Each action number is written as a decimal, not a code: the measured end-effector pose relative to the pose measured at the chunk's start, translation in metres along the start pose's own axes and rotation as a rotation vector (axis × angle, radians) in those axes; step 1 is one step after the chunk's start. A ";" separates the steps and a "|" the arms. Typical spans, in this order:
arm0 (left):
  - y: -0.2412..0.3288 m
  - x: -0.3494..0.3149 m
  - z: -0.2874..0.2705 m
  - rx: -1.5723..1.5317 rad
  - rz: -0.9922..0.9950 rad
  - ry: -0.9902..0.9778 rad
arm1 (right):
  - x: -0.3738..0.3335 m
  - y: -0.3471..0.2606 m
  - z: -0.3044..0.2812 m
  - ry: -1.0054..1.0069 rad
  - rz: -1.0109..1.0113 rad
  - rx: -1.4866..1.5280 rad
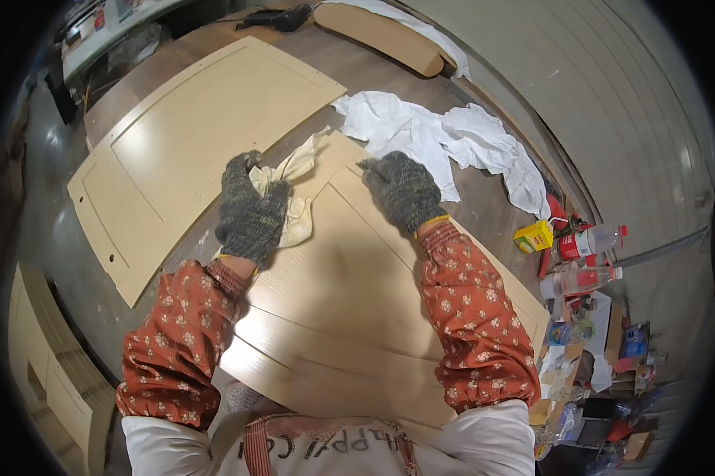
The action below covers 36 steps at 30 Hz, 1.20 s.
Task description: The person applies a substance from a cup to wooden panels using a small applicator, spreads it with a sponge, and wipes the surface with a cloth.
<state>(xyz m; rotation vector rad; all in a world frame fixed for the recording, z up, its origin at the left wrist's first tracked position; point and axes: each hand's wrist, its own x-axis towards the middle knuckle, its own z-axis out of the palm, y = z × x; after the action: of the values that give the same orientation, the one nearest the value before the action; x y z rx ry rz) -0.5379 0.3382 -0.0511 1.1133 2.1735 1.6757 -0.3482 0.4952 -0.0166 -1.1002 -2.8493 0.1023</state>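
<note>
In front of me lies a pale wood-grain panel [334, 278] with grooved frame lines, like a cabinet door. My left hand [250, 208], in a dark grey knitted glove, is closed on a crumpled cream cloth [295, 163]. Part of that cloth hangs down onto the panel's left edge. My right hand [403, 189], gloved the same way, is bent around the panel's far right edge, its thumb side over the top face. The fingertips beyond the edge are hidden. Red flowered sleeves cover both forearms.
A second pale panel [207, 151] lies at the left on the brown table [373, 67]. White crumpled cloth [453, 139] lies beyond my right hand. Off the right edge are a yellow drink carton [534, 236] and plastic bottles [584, 280]. Stacked panels [60, 365] stand at the lower left.
</note>
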 end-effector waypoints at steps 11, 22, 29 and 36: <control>0.004 -0.003 -0.002 -0.003 -0.059 0.028 | 0.025 -0.017 -0.008 -0.046 -0.020 -0.138; 0.004 -0.010 0.005 0.046 -0.016 0.023 | 0.014 -0.023 -0.016 -0.140 0.103 -0.071; -0.003 -0.004 -0.003 0.077 0.062 0.001 | 0.029 -0.036 -0.020 -0.203 0.145 -0.074; 0.004 -0.008 0.004 0.063 0.051 -0.021 | 0.014 -0.029 -0.017 -0.027 0.018 -0.052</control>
<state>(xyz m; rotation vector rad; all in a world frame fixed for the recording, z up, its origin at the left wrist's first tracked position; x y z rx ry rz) -0.5284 0.3369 -0.0515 1.2069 2.2177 1.6184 -0.3766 0.4838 0.0034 -1.1430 -2.8814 0.0443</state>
